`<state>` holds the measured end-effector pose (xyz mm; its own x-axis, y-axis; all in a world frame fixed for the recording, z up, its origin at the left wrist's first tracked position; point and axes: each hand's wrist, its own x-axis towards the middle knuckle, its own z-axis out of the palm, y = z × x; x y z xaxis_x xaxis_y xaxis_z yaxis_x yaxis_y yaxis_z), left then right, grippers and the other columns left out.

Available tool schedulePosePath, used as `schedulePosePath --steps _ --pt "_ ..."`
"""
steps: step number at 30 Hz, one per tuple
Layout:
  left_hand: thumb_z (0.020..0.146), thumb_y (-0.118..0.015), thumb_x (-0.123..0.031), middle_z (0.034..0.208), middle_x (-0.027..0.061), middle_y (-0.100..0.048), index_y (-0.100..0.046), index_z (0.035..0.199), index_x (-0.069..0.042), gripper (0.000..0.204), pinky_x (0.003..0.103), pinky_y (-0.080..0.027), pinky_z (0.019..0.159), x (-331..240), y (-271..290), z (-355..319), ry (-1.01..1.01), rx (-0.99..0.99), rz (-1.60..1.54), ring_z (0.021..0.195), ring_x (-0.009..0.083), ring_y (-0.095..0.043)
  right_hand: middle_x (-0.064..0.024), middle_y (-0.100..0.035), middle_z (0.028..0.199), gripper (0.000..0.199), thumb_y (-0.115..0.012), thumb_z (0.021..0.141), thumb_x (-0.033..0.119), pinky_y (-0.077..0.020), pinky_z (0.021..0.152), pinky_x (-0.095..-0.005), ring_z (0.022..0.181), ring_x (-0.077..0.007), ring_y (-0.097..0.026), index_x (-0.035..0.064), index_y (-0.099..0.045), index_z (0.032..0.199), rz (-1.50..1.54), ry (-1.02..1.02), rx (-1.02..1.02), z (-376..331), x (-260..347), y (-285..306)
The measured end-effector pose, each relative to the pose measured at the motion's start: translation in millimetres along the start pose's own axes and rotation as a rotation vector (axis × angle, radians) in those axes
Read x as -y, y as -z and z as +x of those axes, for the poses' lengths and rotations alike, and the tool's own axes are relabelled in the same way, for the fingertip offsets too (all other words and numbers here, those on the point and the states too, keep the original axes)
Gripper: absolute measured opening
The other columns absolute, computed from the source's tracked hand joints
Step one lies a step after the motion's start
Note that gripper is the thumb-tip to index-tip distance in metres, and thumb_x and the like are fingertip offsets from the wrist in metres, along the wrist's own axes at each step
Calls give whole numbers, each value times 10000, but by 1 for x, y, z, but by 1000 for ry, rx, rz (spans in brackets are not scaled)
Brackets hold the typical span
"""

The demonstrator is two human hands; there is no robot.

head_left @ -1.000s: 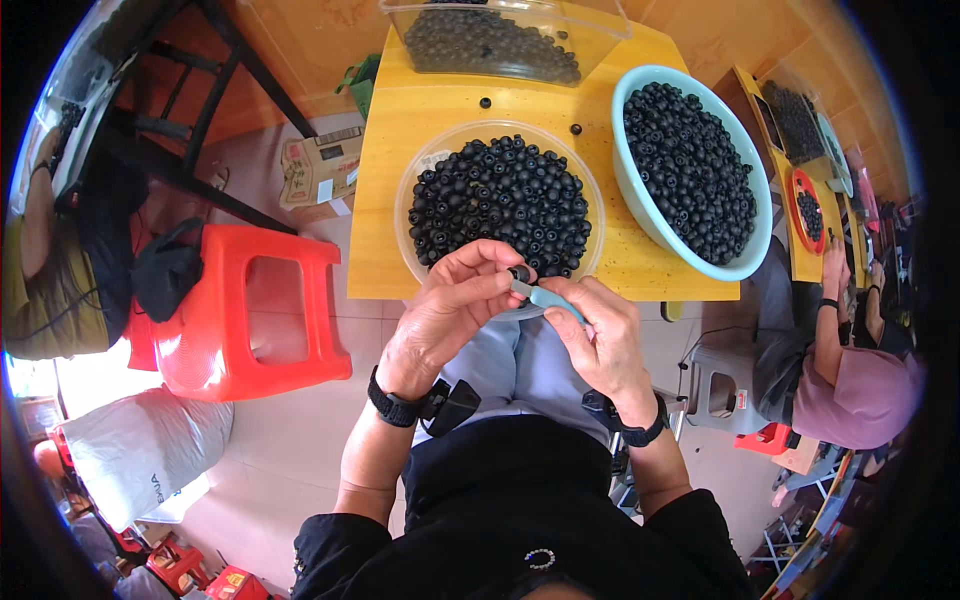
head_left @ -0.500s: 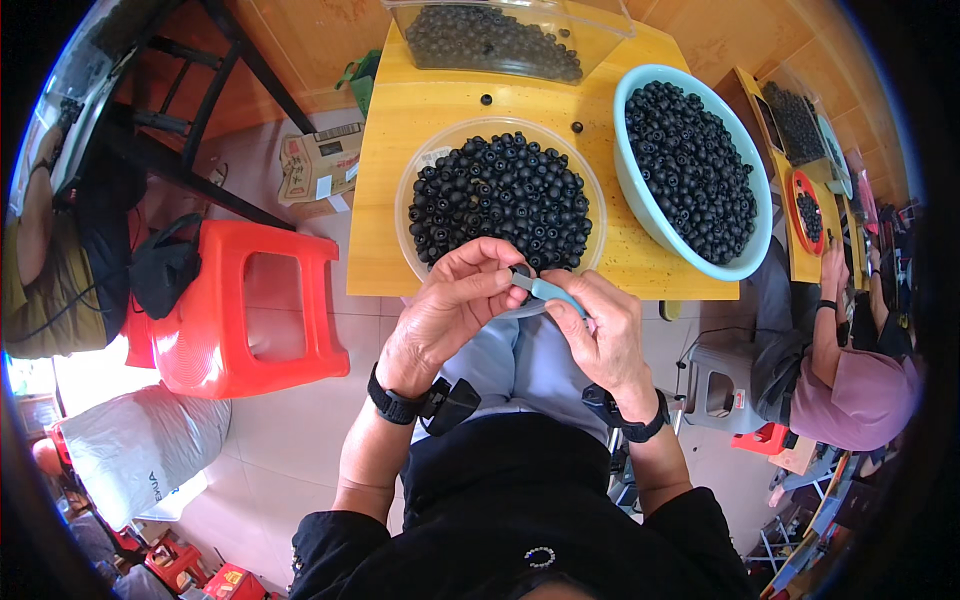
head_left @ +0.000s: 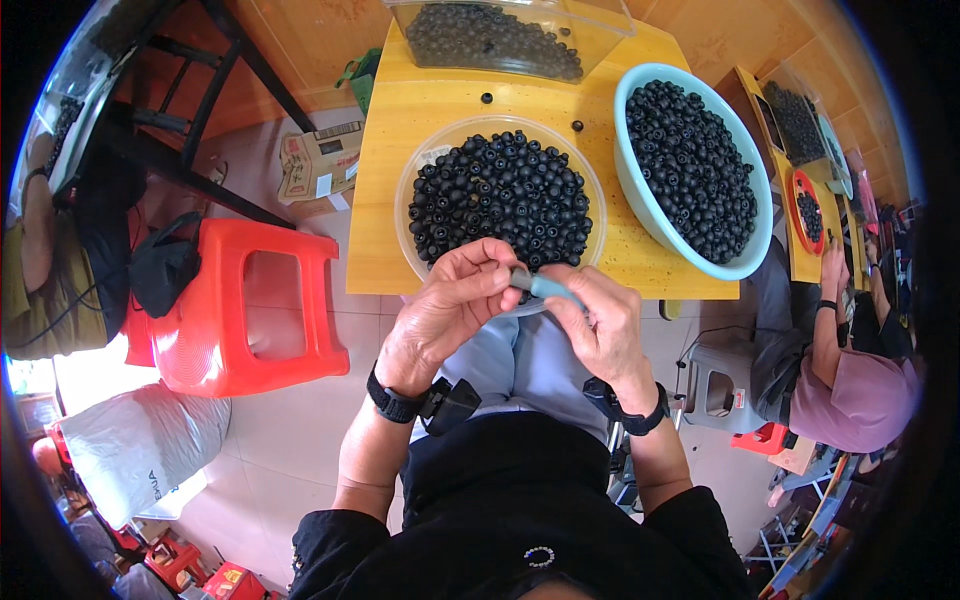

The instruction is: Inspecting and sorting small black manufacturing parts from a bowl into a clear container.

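Seen from above, over a yellow wooden table (head_left: 400, 150). At the table's near edge, a shallow clear bowl (head_left: 420, 170) heaped with small black round fruits (head_left: 500, 195). Just off that near edge, over the lap, both hands together. Left hand (head_left: 445, 310) curled, fingertips pressed together at the tip of a small grey-blue tool (head_left: 545, 287); whether a fruit sits pinched between them cannot be told. Right hand (head_left: 600, 330) closed round the tool's other end, thumb and forefinger pinching it, remaining fingers folded. Tool lying nearly level between the two hands, just below the clear bowl's rim. Black wristbands (head_left: 395, 405) on both wrists.

On the table's right part, a pale blue basin (head_left: 640, 200) full of the same black fruits, overhanging the right edge. At the far edge, a clear rectangular tub (head_left: 600, 40), also loaded with them. Two stray fruits loose on the bare wood between tub and bowl. Left of the table, a red plastic stool (head_left: 235, 310) on the tiled floor, with a cardboard box (head_left: 315, 170) between stool and table. Right of the table, a person in a pink top (head_left: 850, 400) seated at another yellow table.
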<state>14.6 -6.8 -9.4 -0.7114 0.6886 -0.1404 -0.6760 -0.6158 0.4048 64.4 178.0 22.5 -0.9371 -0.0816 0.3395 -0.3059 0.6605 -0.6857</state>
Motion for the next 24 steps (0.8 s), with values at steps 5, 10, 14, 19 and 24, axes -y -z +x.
schedulePosePath --steps 5,10,14,19,24 --pt "809 -628 -24 895 97 -611 -540 943 -28 160 226 -485 670 -4 -4 -7 6 118 29 719 136 -585 -141 -644 761 166 -604 826 140 -475 577 -324 646 -252 -632 1 -650 903 -51 -198 -101 0 -24 13" --pt "817 -619 -16 907 99 -616 -541 933 -36 141 236 -497 675 -2 -3 -5 1 -4 7 720 138 -592 -134 -636 755 168 -596 829 131 -468 566 -309 625 -246 -620 -2 -648 916 77 -141 -47 2 -3 10" --pt "823 -619 -26 909 88 -612 -542 937 -37 137 239 -505 699 -1 -3 -4 -9 -48 29 747 135 -598 -108 -619 720 187 -628 817 159 -452 517 -291 561 -207 -590 13 -647 933 140 -106 58 3 13 11" --pt "828 -617 -34 907 75 -606 -543 938 -39 133 237 -505 701 1 1 -3 -24 -35 32 757 130 -597 -74 -592 677 224 -663 794 210 -447 466 -283 513 -186 -582 42 -646 940 72 -34 122 0 17 8" --pt "832 -612 -37 912 77 -605 -541 938 -39 128 235 -504 702 0 2 -4 -22 -45 27 760 128 -596 -66 -579 668 221 -667 790 210 -447 458 -281 511 -186 -585 50 -643 940 21 -14 131 1 19 8"
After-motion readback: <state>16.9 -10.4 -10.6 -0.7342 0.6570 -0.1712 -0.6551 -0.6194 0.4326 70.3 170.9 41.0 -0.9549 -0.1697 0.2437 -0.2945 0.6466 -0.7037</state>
